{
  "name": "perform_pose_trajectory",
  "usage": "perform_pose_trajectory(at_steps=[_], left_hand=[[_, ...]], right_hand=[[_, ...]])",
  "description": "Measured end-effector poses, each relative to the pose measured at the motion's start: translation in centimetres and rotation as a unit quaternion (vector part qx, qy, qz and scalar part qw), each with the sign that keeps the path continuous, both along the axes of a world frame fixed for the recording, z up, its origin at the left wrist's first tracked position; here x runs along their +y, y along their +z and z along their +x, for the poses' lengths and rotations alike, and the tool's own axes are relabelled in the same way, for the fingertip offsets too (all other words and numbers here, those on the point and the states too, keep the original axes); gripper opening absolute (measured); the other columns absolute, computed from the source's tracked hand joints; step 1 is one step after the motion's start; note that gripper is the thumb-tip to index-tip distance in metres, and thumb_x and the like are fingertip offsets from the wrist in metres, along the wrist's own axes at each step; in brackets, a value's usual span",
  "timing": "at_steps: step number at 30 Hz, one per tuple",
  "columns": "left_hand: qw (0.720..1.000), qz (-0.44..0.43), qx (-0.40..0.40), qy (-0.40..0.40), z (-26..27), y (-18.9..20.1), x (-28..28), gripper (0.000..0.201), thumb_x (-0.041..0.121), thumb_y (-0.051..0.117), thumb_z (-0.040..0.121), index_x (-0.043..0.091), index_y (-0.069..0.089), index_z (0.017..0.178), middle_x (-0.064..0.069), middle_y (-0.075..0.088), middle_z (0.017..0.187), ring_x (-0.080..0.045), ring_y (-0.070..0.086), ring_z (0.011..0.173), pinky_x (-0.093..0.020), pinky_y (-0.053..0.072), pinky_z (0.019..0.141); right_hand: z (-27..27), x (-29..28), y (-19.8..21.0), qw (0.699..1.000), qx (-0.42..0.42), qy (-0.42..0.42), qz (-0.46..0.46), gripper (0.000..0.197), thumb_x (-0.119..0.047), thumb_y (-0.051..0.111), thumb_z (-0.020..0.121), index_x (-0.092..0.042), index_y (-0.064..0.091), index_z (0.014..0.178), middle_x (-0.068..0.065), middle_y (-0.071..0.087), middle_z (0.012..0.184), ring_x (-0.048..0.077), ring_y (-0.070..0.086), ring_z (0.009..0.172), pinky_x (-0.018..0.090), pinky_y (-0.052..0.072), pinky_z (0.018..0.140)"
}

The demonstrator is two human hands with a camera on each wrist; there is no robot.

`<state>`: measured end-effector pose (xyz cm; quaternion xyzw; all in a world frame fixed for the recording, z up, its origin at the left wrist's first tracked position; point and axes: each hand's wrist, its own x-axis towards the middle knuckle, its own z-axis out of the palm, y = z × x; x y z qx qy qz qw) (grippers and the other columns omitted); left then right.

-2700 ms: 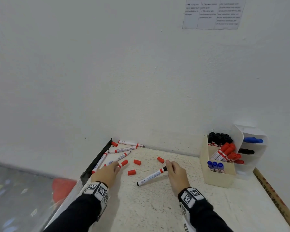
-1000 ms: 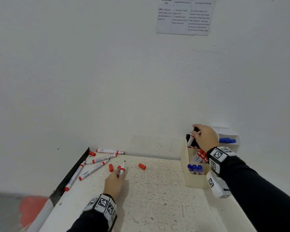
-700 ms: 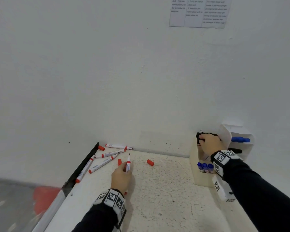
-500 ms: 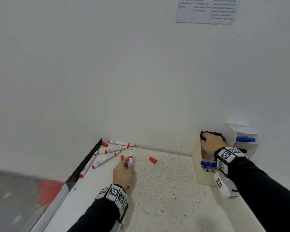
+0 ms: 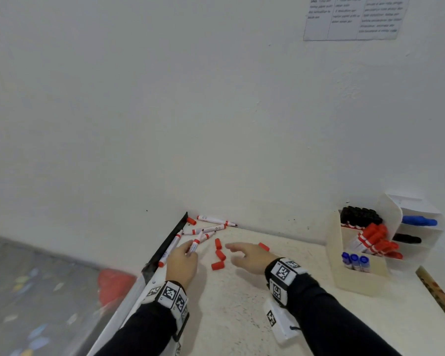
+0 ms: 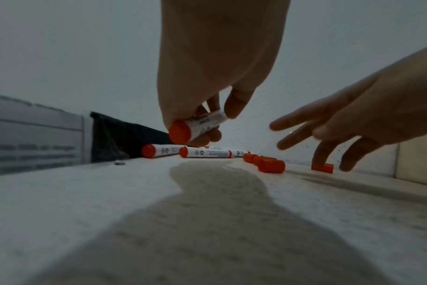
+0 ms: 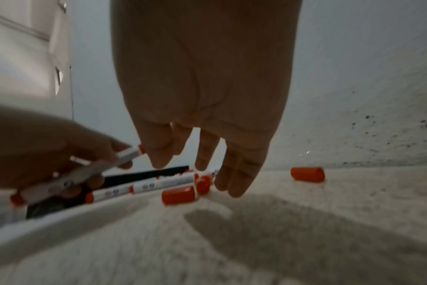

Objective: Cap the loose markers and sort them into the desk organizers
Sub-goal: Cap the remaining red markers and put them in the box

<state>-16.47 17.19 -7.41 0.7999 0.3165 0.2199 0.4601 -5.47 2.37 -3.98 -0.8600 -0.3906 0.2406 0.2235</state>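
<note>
Markers remain loose at lower centre; our right hand, back from the organizer at lower right, reaches fingers spread toward the red caps, while our left hand still pinches an uncapped marker awaiting capping.

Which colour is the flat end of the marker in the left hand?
Orange-red; the marker shows it best in the left wrist view.

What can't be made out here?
- Held marker: tip end hidden behind the left hand in the left wrist view, blurred in the head view.
- Wall sheet: text blurred, top cut off, head view.
- Right hand: motion-blurred; contact with the caps unclear.
- Black markers in the organizer: too small to count.
</note>
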Motion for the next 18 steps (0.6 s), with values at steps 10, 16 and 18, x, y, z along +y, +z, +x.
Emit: perform_pose_trajectory(at_steps=[10, 16, 18], left_hand=[[0.985, 0.094, 0.099, -0.111, -0.7, -0.7, -0.6, 0.039, 0.009, 0.052, 0.091, 0.016, 0.055, 0.128, -0.002, 0.056, 0.129, -0.015, 0.05, 0.12, -0.023, 0.035, 0.103], [0.982, 0.093, 0.097, -0.135, 0.6, -1.7, -3.1, 0.026, 0.015, 0.057, 0.089, 0.02, 0.062, 0.114, 0.004, 0.06, 0.115, -0.007, 0.051, 0.094, -0.017, 0.039, 0.084], [0.981, 0.087, 0.087, -0.149, 0.9, -1.8, -3.8, 0.026, 0.017, 0.057, 0.088, 0.024, 0.062, 0.113, 0.006, 0.06, 0.113, -0.005, 0.052, 0.095, -0.017, 0.04, 0.086]], right_hand=[[-0.9, 1.3, -4.4, 0.992, -0.114, -0.036, -0.047, 0.028, -0.018, 0.055, 0.087, -0.02, 0.054, 0.116, 0.005, 0.052, 0.117, 0.022, 0.053, 0.106, 0.027, 0.042, 0.087], [0.4, -2.5, -3.4, 0.976, -0.071, -0.146, 0.144, 0.029, -0.001, 0.051, 0.088, -0.018, 0.065, 0.107, 0.002, 0.055, 0.107, 0.01, 0.051, 0.092, 0.016, 0.037, 0.085], [0.4, -3.5, -3.4, 0.971, -0.05, -0.15, 0.18, 0.029, 0.0, 0.056, 0.085, -0.022, 0.065, 0.101, -0.003, 0.057, 0.101, 0.007, 0.052, 0.092, 0.014, 0.043, 0.085]])
